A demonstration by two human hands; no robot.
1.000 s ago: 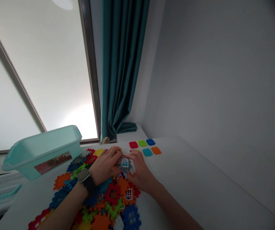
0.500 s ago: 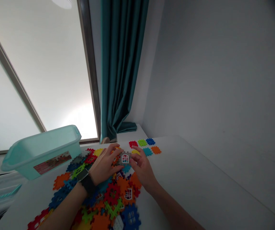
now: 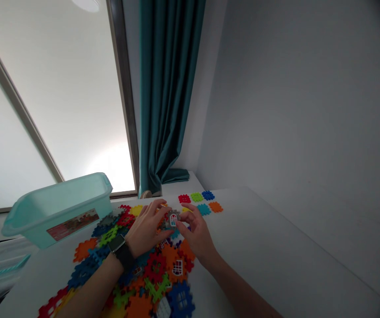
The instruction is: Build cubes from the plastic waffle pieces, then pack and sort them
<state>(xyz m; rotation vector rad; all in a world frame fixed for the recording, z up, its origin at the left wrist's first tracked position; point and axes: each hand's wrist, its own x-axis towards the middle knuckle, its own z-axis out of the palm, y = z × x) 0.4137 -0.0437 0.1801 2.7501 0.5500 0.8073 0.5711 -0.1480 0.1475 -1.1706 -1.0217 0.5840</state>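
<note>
Between my two hands is a grey notched building tile (image 3: 173, 218) with a white arched window in it. My right hand (image 3: 197, 234) pinches its right edge with thumb and fingertips. At its left edge are the fingers of my left hand (image 3: 148, 229), thumb below and fingers above; a dark watch (image 3: 121, 249) is on that wrist. Beneath both hands spreads a heap of coloured interlocking tiles (image 3: 155, 267), red, orange, blue, green and yellow, some with windows. Part of the heap is hidden by my left hand and forearm.
Separate flat tiles, among them a red (image 3: 184, 198), a blue (image 3: 208, 195) and an orange one (image 3: 215, 206), lie in rows at the back of the white table (image 3: 259, 251). A teal plastic bin (image 3: 37, 229) stands at left, beside a clear lid (image 3: 4, 260). A curtain (image 3: 170, 110) hangs behind.
The grey tile has turned slightly between my fingers. My right thumb has shifted left over its edge, and my left hand has moved a little.
</note>
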